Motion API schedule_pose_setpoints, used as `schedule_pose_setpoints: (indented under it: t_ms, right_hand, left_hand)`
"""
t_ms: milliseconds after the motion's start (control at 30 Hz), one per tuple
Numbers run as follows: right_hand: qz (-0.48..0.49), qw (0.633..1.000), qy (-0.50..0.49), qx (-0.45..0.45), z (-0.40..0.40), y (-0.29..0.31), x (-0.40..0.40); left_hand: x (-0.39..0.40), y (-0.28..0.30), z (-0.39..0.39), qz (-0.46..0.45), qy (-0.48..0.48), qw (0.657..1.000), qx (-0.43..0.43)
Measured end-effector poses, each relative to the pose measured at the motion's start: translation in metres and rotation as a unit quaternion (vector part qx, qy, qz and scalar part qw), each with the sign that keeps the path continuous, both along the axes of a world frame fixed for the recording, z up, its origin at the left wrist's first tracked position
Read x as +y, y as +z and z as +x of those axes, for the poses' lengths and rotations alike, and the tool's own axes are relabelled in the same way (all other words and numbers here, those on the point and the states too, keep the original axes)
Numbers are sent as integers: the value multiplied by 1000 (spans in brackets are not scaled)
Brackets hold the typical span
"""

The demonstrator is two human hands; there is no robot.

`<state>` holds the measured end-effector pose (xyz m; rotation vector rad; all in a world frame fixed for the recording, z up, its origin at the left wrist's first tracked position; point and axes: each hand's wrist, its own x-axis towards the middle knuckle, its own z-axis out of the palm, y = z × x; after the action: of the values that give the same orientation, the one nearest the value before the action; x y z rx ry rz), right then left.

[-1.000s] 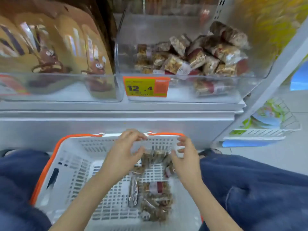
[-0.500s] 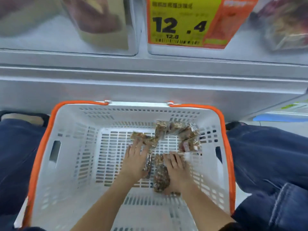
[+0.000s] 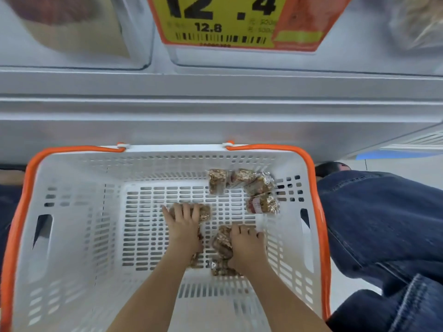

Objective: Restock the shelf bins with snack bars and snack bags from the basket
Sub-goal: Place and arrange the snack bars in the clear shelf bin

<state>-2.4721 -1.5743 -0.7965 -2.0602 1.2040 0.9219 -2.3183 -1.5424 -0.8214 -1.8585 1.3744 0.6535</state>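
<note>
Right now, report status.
Left hand on a bar. Right hand gripping bars. More bars loose in basket. Nothing blocking.
</note>
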Motion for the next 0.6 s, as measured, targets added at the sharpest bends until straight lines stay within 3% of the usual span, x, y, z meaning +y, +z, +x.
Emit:
schedule_pose_setpoints:
  t_ms: [100,200,367,467,533,600]
  right_hand:
    - [4,1000,-25,5,1,2,0]
    - [2,999,-48,8,-1,4,1]
    - [-11,995,-98,-8,0,7,2]
    - [-16,986,-163,-35,6,20,0]
    - [-5,963,-256,-83,13,34,-3]
    - [23,917,-365,-160,19,51,-10]
  left_hand:
    - [11,-3,-1,8,61,998,13]
    - [35,-3,6,-34,193,979,61]
    - [69,9,20,-158,355,906,169]
    - [58,31,25,-219,446,841,214]
    - [45,52,26,-257,472,802,261]
    - [31,80,26,-294,463,779,303]
